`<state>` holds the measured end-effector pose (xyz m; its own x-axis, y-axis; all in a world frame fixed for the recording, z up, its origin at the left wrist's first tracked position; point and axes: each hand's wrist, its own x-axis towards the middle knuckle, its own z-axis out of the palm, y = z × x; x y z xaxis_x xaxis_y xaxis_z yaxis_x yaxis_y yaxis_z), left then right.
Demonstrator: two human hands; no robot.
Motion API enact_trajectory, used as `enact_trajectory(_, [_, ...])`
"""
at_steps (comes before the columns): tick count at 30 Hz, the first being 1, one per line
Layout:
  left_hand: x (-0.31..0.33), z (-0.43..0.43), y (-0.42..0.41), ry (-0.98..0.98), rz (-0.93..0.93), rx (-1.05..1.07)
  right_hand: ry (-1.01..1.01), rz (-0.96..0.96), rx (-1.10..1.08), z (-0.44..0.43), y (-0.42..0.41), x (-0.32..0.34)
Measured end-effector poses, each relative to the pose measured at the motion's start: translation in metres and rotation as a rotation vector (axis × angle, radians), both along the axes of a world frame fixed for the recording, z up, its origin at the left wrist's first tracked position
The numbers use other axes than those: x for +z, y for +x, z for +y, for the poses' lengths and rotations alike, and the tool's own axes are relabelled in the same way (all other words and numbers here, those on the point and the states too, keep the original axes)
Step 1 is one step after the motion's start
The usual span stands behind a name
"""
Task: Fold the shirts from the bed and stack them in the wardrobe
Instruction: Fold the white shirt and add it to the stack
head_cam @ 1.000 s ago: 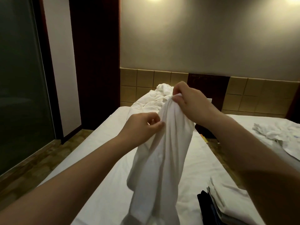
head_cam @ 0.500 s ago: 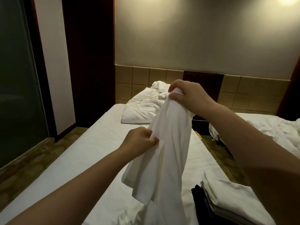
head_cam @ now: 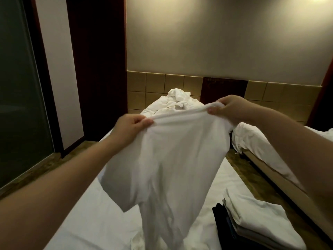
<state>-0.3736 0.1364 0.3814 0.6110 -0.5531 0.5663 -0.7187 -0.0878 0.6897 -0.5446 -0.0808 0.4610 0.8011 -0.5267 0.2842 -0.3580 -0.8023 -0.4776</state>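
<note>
Pulls white T-shirt (head_cam: pixel 176 159) wider than before, pinching its top edge in left hand (head_cam: pixel 131 127) and right hand (head_cam: pixel 228 107) above bed (head_cam: pixel 90 213), near folded stack (head_cam: pixel 255 219) at its right edge.

A white short-sleeved shirt (head_cam: pixel 173 159) is held up above the bed (head_cam: pixel 86 219), stretched along its top edge and pinched at both ends. Its body is hung in loose folds, with one sleeve spread to the left. A stack of folded shirts (head_cam: pixel 257 221), pale over dark, is laid at the bed's right edge.
</note>
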Motion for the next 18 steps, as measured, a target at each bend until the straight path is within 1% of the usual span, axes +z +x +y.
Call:
enact_trajectory(2, [0.018,0.002,0.004,0.047,-0.048,0.003,0.065,-0.089,0.033,0.001,0.001,0.003])
enact_trajectory(5, [0.039,0.003,0.008,0.250,-0.070,-0.001,0.221,-0.212,0.114,0.004,0.004,0.011])
enact_trajectory(7, [0.042,0.004,0.014,0.346,-0.092,0.028,0.290,-0.237,0.144,0.006,0.007,0.014])
enact_trajectory(8, [0.042,0.005,0.017,0.361,-0.110,0.050,0.338,-0.222,0.164,0.007,0.008,0.016])
enact_trajectory(9, [0.040,0.006,0.021,0.353,-0.125,0.071,0.386,-0.189,0.186,0.008,0.008,0.017])
enact_trajectory(11, [0.036,0.009,0.027,0.289,-0.122,0.092,0.419,-0.054,0.206,0.011,0.005,0.020])
enact_trajectory(13, [0.034,0.011,0.027,0.198,-0.055,0.063,0.409,0.108,0.211,0.014,0.001,0.022])
enact_trajectory(14, [0.034,0.012,0.025,0.160,-0.010,0.037,0.394,0.159,0.210,0.015,0.000,0.022])
enact_trajectory(16, [0.037,0.015,0.021,0.114,0.078,-0.024,0.369,0.183,0.199,0.012,-0.003,0.023])
enact_trajectory(18, [0.043,0.018,0.019,0.127,0.145,-0.093,0.365,0.135,0.222,0.007,-0.006,0.023])
